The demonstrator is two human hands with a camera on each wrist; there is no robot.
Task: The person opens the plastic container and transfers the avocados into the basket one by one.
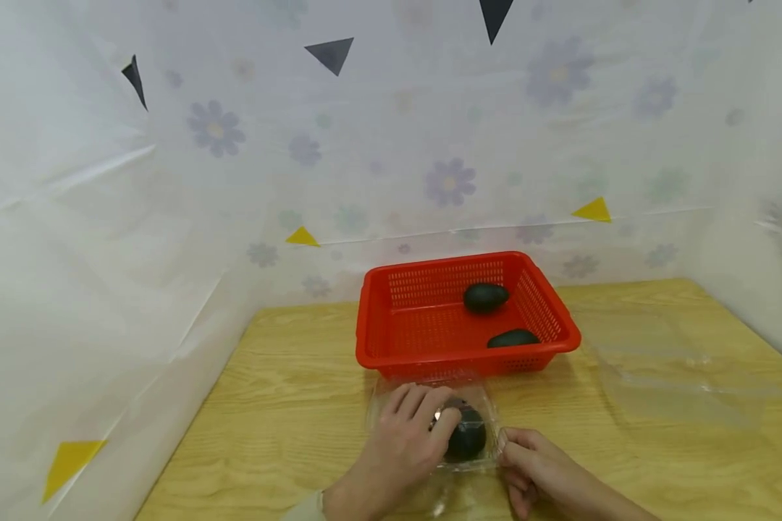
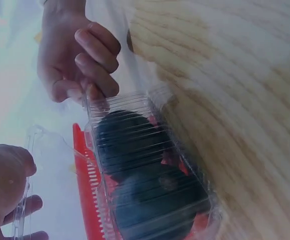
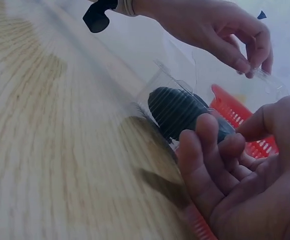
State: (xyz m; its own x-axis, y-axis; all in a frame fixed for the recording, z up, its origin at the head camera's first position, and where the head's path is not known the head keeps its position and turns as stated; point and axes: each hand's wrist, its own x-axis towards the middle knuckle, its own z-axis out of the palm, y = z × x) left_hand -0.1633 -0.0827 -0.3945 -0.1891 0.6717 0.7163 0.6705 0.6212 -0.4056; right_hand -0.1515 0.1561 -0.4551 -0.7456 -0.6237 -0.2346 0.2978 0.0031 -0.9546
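In front of me a clear plastic clamshell box [image 2: 129, 102] with a ribbed base holds two dark green avocados [image 2: 127, 140], seen through its wall in the left wrist view. My left hand [image 1: 404, 438] pinches the edge of the raised clear lid [image 2: 54, 150] between thumb and fingers. At the opposite side, my right hand [image 1: 534, 463] pinches the rim of the base at a corner, fingers curled. In the head view the left hand partly covers the box, and one avocado [image 1: 467, 438] shows beside its thumb.
Just behind the box stands a red perforated basket [image 1: 378, 322] with two avocados [image 1: 485, 297] inside. More clear plastic packaging [image 1: 684, 380] lies on the wooden table [image 1: 287, 391] at the right. White patterned sheeting [image 1: 378, 130] encloses the table at the back and sides.
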